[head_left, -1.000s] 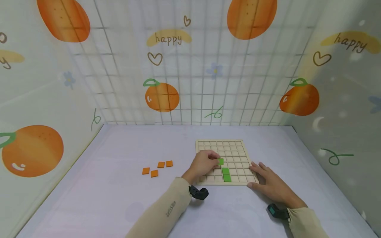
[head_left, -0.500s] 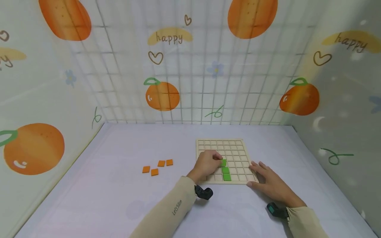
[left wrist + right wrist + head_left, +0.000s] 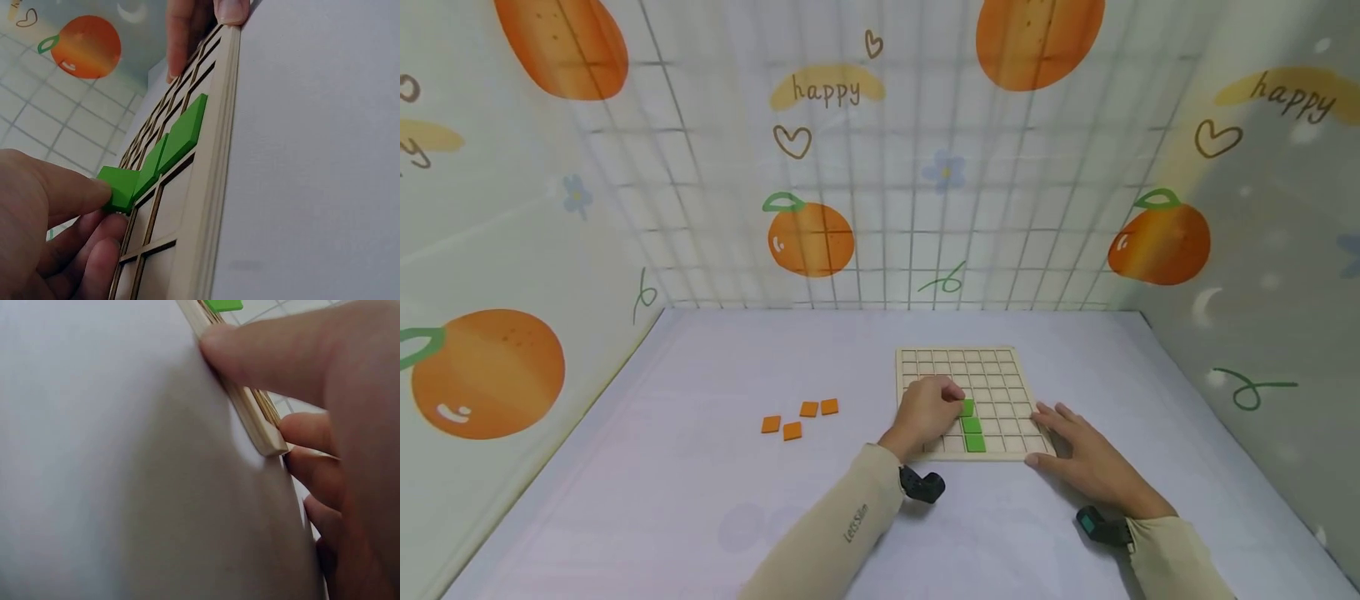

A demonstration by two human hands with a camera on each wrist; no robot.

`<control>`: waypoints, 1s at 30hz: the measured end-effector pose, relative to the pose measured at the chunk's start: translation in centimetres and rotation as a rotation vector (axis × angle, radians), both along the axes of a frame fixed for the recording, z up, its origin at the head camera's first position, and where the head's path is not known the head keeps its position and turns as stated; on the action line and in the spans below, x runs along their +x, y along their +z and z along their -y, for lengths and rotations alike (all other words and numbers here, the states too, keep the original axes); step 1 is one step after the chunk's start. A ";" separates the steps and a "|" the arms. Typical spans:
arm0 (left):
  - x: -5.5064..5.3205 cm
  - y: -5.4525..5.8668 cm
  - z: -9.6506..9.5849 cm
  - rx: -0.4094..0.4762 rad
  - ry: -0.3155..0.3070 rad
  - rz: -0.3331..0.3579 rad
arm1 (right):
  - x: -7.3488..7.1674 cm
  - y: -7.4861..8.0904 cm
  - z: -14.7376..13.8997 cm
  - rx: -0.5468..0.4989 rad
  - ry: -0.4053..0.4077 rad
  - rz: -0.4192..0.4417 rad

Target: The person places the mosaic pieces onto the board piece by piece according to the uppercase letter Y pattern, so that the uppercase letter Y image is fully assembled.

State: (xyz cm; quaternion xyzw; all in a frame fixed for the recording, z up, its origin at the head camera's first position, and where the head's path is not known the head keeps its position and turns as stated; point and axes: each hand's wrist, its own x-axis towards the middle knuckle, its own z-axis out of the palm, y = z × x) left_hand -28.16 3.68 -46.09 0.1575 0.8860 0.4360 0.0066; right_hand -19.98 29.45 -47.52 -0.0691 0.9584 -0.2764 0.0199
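Observation:
A square wooden grid board (image 3: 996,367) lies on the table. Two green square tiles, the front one (image 3: 975,443) and one behind it (image 3: 972,425), sit in a column near its front edge. My left hand (image 3: 928,412) pinches a third green tile (image 3: 120,187) between thumb and fingers. In the left wrist view that tile is tilted, its lower edge at the board beside the second tile. My right hand (image 3: 1093,462) rests at the board's front right corner (image 3: 272,442), thumb against the front edge and fingers along the right side, fairly straight.
Several orange square tiles (image 3: 792,431) lie loose on the white tabletop (image 3: 700,483), left of the board. A printed curtain with a grid pattern (image 3: 880,192) stands behind the table, with side walls at left and right.
My left hand has moved slightly right with the green tile, bringing it in line behind the other two. The right hand stays at the board's corner. The head view has shifted slightly.

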 end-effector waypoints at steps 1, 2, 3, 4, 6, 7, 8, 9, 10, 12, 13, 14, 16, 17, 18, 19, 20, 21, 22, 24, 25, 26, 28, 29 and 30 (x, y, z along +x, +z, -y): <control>0.1 0.0 -0.1 -0.002 0.006 0.001 | 0.0 0.0 0.0 0.001 0.001 -0.001; 0.1 0.0 -0.2 -0.006 0.013 0.002 | 0.0 0.0 0.0 -0.001 0.001 0.000; 0.2 0.1 -0.3 -0.011 0.019 0.001 | 0.0 0.0 -0.1 -0.002 0.001 0.002; 0.3 0.1 -0.4 -0.015 0.026 0.000 | 0.0 -0.1 -0.1 -0.002 -0.001 0.004; 0.5 0.2 -0.6 -0.027 0.039 -0.004 | 0.0 -0.1 0.0 -0.004 -0.007 0.011; 0.6 0.3 -0.7 -0.038 0.046 -0.008 | -0.1 -0.2 0.0 -0.005 -0.011 0.015; 0.6 0.4 -0.7 -0.046 0.051 -0.013 | -0.1 -0.2 0.0 -0.008 -0.016 0.017; 0.6 0.4 -0.8 -0.053 0.055 -0.017 | -0.1 -0.3 0.0 -0.009 -0.019 0.019; 0.6 0.4 -0.8 -0.059 0.060 -0.019 | -0.1 -0.3 0.0 -0.010 -0.021 0.020; 0.6 0.4 -0.9 -0.071 0.071 -0.022 | -0.1 -0.4 0.0 -0.015 -0.022 0.019; 0.5 0.3 -0.9 -0.075 0.074 -0.023 | -0.2 -0.4 -0.1 -0.016 -0.020 0.016; 0.5 0.3 -0.9 -0.076 0.078 -0.024 | -0.2 -0.4 -0.1 -0.016 -0.019 0.014; 0.4 0.2 -0.9 -0.083 0.082 -0.028 | -0.2 -0.3 0.0 -0.016 -0.020 0.015; 0.3 0.2 -0.9 -0.087 0.083 -0.031 | -0.2 -0.3 0.0 -0.017 -0.021 0.014; 0.3 0.2 -0.9 -0.087 0.081 -0.033 | -0.2 -0.3 0.0 -0.018 -0.023 0.015; 0.3 0.2 -0.9 -0.093 0.081 -0.036 | -0.2 -0.3 0.0 -0.017 -0.024 0.016; 0.3 0.2 -1.0 -0.098 0.080 -0.036 | -0.2 -0.3 0.0 -0.018 -0.024 0.017; 0.3 0.3 -1.0 -0.102 0.079 -0.036 | -0.2 -0.3 0.0 -0.022 -0.024 0.016; 0.3 0.3 -1.0 -0.102 0.078 -0.035 | -0.2 -0.3 0.0 -0.024 -0.022 0.015; 0.3 0.3 -0.9 -0.107 0.080 -0.031 | -0.2 -0.2 -0.1 -0.027 -0.017 0.013; 0.3 0.4 -0.9 -0.111 0.082 -0.029 | -0.2 -0.2 -0.1 -0.027 -0.014 0.013; 0.3 0.4 -0.9 -0.114 0.084 -0.029 | -0.2 -0.2 -0.1 -0.027 -0.014 0.013; 0.3 0.3 -0.9 -0.124 0.088 -0.033 | -0.2 -0.1 0.0 -0.025 -0.013 0.016; 0.3 0.3 -0.9 -0.130 0.089 -0.033 | -0.2 -0.1 0.0 -0.023 -0.013 0.018; 0.3 0.3 -0.9 -0.134 0.088 -0.037 | -0.2 -0.1 0.0 -0.021 -0.015 0.020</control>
